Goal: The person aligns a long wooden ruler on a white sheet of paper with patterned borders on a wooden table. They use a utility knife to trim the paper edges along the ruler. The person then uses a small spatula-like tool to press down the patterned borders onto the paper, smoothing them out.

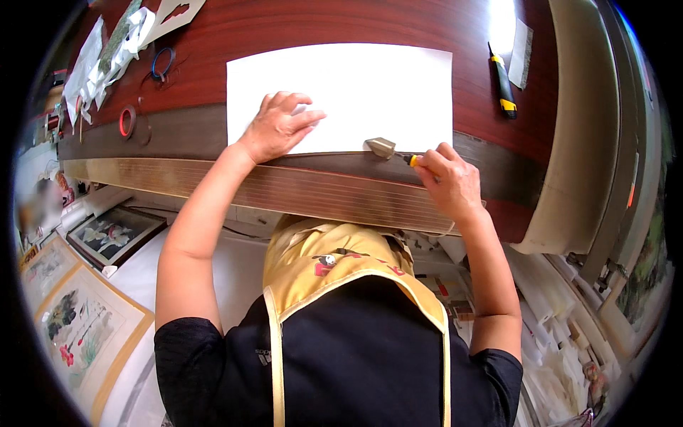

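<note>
A sheet of white paper (370,85) lies on the table, its near edge on the dark strip along the front. My left hand (276,128) rests on the left part of the sheet, with the fingers bent and the thumb apart from them. A small pale patch shows by its fingertips, too unclear to name. In my right hand (453,178), off the sheet's near right corner, is a small iron (382,147) with a wedge-shaped metal head and a yellow collar. The head lies at the near edge of the paper, pointing left. My fingers hide most of its handle.
A black and yellow utility knife (504,87) lies right of the paper, near a grey strip (521,55). Two tape rolls, blue (163,64) and red (126,122), and crumpled white scraps (117,53) are at left. A lined wooden ruler-like board (341,186) runs along the table's front.
</note>
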Motion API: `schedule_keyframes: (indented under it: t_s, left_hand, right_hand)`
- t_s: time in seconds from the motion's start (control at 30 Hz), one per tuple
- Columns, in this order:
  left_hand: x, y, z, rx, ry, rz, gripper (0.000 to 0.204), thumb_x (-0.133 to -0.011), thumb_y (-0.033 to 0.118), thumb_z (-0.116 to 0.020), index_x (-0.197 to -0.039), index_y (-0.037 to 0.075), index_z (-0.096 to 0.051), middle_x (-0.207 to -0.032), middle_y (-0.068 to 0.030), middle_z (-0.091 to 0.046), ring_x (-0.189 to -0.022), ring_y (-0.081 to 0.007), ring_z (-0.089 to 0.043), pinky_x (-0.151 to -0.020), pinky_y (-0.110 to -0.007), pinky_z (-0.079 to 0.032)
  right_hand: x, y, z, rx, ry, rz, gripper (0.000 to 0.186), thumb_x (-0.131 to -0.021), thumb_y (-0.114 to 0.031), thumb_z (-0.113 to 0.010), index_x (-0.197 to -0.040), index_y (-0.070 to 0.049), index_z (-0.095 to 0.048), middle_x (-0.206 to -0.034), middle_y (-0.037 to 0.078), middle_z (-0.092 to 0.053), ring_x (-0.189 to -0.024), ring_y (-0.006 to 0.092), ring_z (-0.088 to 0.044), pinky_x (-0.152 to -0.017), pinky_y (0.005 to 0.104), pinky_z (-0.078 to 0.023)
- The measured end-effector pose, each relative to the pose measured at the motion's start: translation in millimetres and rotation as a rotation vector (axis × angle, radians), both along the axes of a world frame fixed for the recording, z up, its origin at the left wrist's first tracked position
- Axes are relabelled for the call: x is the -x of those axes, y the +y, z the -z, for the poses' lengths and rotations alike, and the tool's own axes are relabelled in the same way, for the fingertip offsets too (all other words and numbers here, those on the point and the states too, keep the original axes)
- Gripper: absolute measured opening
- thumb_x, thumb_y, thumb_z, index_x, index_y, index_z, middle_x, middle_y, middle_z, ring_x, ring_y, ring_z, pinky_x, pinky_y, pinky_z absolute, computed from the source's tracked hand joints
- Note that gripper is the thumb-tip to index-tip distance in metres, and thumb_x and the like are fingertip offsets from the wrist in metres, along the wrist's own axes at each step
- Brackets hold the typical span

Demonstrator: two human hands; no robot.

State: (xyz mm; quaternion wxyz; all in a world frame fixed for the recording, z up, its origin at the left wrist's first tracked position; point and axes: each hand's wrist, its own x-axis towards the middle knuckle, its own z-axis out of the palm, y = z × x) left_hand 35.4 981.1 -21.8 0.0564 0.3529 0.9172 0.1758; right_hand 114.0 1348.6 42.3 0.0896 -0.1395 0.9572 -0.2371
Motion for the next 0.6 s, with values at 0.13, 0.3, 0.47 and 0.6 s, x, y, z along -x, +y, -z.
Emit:
schedule_keyframes:
  t_s: [0.13, 0.3, 0.47, 0.6]
  left_hand:
    - [-0.1, -27.2, 16.6, 0.067, 0.098, 0.06, 0.046, -0.098, 0.031, -0.065, -0.144, 0.035, -0.061, -0.145, -0.0021, -0.05, -0.135, -0.0233, -0.043, -0.116, -0.042, -0.031]
    - [2.1, -28.8, 26.2, 0.081, 0.103, 0.063, 0.047, -0.102, 0.034, -0.059, -0.149, 0.038, -0.056, -0.148, -0.0008, -0.049, -0.138, -0.0231, -0.041, -0.118, -0.042, -0.03]
    - [13.3, -44.3, 29.2, -0.015, 0.016, 0.082, 0.046, -0.103, 0.029, -0.059, -0.149, 0.031, -0.056, -0.156, -0.0018, -0.047, -0.143, -0.0238, -0.04, -0.121, -0.042, -0.029]
    - [20.6, -60.8, 31.1, 0.023, 0.12, 0.105, 0.045, -0.104, 0.03, -0.058, -0.148, 0.032, -0.056, -0.158, -0.0009, -0.045, -0.148, -0.023, -0.038, -0.125, -0.043, -0.028]
  right_hand:
    - [0.4, -7.2, 4.4, 0.122, -0.041, -0.085, 0.008, -0.092, -0.021, -0.073, -0.092, -0.014, -0.069, -0.086, 0.004, -0.061, -0.068, 0.0275, -0.066, -0.061, 0.042, -0.054]
    - [7.1, -49.7, 4.7, 0.046, 0.008, -0.149, 0.01, -0.092, -0.021, -0.073, -0.09, -0.013, -0.068, -0.084, 0.005, -0.061, -0.068, 0.0294, -0.066, -0.061, 0.0419, -0.055]
    - [14.3, -64.5, 4.1, 0.051, -0.026, -0.147, 0.011, -0.091, -0.021, -0.073, -0.091, -0.012, -0.068, -0.085, 0.005, -0.061, -0.069, 0.0293, -0.067, -0.061, 0.0427, -0.055]
    - [14.9, -105.3, 7.5, 0.095, -0.033, -0.213, 0.012, -0.091, -0.023, -0.073, -0.092, -0.012, -0.068, -0.088, 0.005, -0.062, -0.069, 0.0293, -0.067, -0.061, 0.0429, -0.055]
